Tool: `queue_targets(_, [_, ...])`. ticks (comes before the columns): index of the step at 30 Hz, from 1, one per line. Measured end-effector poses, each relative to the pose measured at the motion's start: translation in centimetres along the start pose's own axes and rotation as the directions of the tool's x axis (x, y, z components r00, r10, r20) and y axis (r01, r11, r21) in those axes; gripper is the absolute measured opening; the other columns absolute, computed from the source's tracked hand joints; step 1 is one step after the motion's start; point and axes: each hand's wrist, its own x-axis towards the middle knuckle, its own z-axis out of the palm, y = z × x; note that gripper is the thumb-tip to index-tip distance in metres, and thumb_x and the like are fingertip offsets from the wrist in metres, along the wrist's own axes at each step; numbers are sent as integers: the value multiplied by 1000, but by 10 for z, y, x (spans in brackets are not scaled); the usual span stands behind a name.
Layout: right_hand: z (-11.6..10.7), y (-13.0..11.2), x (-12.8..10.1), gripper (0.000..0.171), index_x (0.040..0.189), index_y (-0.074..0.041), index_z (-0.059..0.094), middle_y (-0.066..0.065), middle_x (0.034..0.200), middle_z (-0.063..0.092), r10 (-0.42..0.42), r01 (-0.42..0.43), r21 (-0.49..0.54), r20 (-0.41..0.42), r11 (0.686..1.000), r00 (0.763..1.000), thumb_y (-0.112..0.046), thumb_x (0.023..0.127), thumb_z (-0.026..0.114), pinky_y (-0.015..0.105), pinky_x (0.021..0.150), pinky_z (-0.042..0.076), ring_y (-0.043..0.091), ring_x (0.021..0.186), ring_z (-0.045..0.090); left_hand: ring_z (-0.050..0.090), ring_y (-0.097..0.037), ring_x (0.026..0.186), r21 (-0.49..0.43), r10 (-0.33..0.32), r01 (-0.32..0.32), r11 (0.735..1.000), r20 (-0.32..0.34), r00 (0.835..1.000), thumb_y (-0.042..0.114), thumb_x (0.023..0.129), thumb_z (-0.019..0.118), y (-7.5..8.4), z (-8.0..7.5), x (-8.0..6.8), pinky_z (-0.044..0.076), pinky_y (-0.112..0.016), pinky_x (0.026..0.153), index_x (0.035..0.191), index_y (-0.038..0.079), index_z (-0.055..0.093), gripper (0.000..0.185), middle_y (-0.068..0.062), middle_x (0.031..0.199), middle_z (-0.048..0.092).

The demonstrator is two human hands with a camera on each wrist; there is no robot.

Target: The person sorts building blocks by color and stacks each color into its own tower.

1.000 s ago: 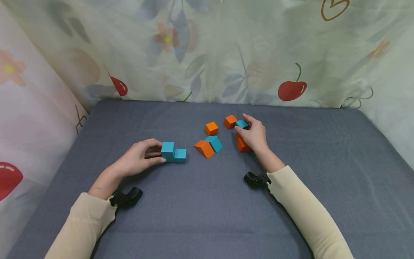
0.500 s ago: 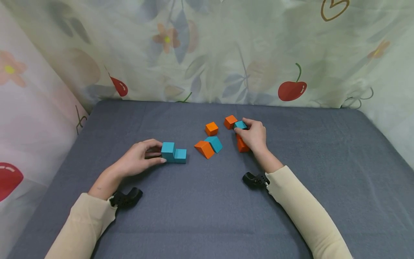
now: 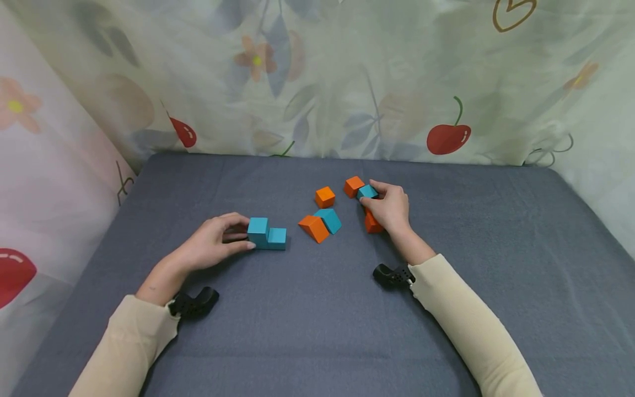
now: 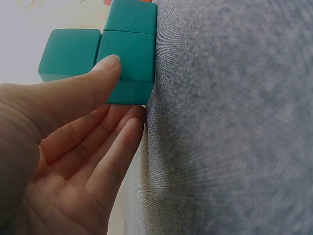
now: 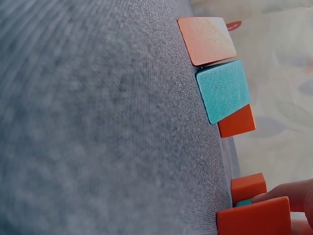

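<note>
On grey cloth [image 3: 297, 309], head view: left hand [image 3: 215, 240] pinches stepped blue blocks [image 3: 258, 234], unmoved; right hand [image 3: 390, 207] pinches single blue block [image 3: 367, 191], now slightly further left, beside orange cube [image 3: 353, 187]; apparently minor repositioning. Left wrist: three stepped blue blocks show. Right wrist: orange block [image 5: 254, 218] mostly hides single blue block.

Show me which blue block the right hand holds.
The rightmost blue block in the head view, pinched by the right hand; another lies farther left beside an orange wedge, the rest at the left hand.
</note>
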Motion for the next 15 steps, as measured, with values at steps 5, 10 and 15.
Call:
queue_targets(5, [-1,-1,-1,51,135,-11,55,13,134,57,-16,16,23,-5,1000,1000,-15,87,70,41,93,52,30,113,59,58,-36,118,6,-4,4,1000,3,1000,8,89,67,0,0,0,51,-43,98,121,-3,58,34,-20,122,57])
queue_targets(10, [-3,-2,-1,50,135,-13,56,13,134,58,-19,20,58,-13,998,1000,-16,86,71,40,94,52,28,116,59,58,-36,118,9,-9,9,1000,5,1000,8,90,67,1,0,1,51,-43,98,121,-2,57,34,-20,123,57])
queue_targets(15, [-5,-3,-1,49,134,-13,57,14,131,60,-26,27,85,-13,996,1000,-14,87,70,39,96,52,27,117,59,57,-37,118,4,-8,8,1000,8,1000,8,90,67,1,0,0,51,-43,98,121,-3,57,34,-20,123,57])
